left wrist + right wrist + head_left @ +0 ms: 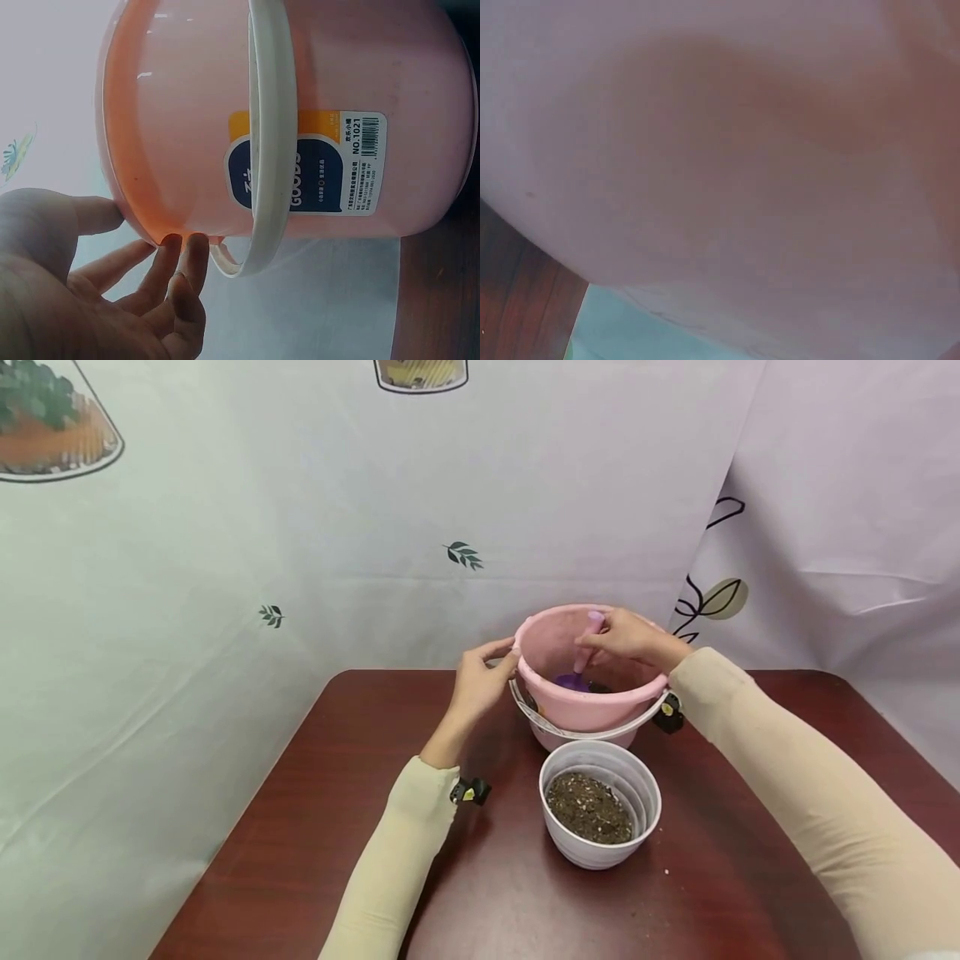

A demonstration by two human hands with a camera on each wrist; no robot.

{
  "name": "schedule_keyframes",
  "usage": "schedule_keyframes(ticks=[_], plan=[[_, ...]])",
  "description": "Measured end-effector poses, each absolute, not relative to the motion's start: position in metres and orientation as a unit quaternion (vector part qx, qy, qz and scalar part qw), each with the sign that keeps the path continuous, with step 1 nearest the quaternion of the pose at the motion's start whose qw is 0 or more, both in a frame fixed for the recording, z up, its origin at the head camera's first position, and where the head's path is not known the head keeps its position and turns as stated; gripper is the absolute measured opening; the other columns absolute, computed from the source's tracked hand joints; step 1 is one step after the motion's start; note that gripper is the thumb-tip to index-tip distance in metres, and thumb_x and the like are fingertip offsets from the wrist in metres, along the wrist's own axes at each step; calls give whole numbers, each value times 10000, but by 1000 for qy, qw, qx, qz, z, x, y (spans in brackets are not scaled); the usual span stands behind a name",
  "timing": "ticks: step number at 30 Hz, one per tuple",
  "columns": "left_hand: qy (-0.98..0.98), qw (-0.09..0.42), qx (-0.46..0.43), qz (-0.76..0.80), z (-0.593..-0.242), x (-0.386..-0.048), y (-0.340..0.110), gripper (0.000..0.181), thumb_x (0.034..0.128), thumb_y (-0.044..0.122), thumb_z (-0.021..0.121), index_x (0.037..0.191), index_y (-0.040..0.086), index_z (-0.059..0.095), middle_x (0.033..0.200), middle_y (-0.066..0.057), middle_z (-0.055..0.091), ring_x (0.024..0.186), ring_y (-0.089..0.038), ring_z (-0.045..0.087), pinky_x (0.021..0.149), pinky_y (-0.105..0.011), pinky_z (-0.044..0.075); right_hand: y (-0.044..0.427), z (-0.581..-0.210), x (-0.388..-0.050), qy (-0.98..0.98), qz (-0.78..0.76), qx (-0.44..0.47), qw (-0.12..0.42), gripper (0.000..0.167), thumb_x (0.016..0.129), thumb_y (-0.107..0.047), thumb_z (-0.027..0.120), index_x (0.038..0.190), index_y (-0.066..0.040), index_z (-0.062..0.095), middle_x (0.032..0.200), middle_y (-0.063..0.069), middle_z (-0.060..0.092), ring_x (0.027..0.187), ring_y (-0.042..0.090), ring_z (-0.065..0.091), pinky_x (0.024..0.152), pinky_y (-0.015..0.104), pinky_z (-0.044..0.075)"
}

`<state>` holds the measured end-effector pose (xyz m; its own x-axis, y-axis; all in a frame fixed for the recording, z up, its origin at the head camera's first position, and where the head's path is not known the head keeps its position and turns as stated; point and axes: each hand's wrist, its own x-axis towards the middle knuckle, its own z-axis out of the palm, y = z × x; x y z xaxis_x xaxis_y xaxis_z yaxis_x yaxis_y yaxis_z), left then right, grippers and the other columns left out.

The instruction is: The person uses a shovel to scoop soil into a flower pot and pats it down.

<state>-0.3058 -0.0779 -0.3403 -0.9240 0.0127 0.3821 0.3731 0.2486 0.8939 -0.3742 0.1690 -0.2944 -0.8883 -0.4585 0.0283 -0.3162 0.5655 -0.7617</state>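
Note:
A pink bucket (577,710) stands at the back of the table, its white handle hanging down across the front. Inside it is a small trowel with a lilac grip (589,643) and a purple blade (572,682). My right hand (633,635) holds the trowel by its grip, over the bucket's opening. My left hand (480,681) holds the bucket's rim at the left; in the left wrist view its thumb and fingers touch the edge beside the handle. Closer to me, a white flowerpot (600,855) is partly filled with dark soil (588,806). The right wrist view shows mainly the blurred bucket wall.
The reddish-brown table (330,827) extends left and right of the containers. A pale cloth with printed leaves (360,510) hangs right behind it. A few crumbs lie on the tabletop right of the flowerpot.

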Motion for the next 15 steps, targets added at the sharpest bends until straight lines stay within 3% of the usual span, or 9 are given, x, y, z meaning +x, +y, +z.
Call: schedule_keyframes(ticks=[11, 15], plan=[[-752, 144, -134, -629, -340, -309, -76, 317, 965, 103, 643, 1245, -43, 661, 1153, -213, 688, 899, -279, 723, 751, -287, 566, 172, -293, -374, 853, -446, -219, 159, 264, 976, -65, 614, 961, 186, 691, 868, 252, 722, 779, 269, 731, 758, 376, 579], [-750, 140, -131, -633, -339, -307, -75, 321, 968, 86, 631, 1258, -50, 649, 1181, -213, 680, 946, -311, 714, 785, -299, 565, 171, -294, -373, 850, -447, -220, 171, 280, 972, -92, 631, 973, 180, 696, 874, 240, 727, 810, 283, 731, 768, 365, 577]])
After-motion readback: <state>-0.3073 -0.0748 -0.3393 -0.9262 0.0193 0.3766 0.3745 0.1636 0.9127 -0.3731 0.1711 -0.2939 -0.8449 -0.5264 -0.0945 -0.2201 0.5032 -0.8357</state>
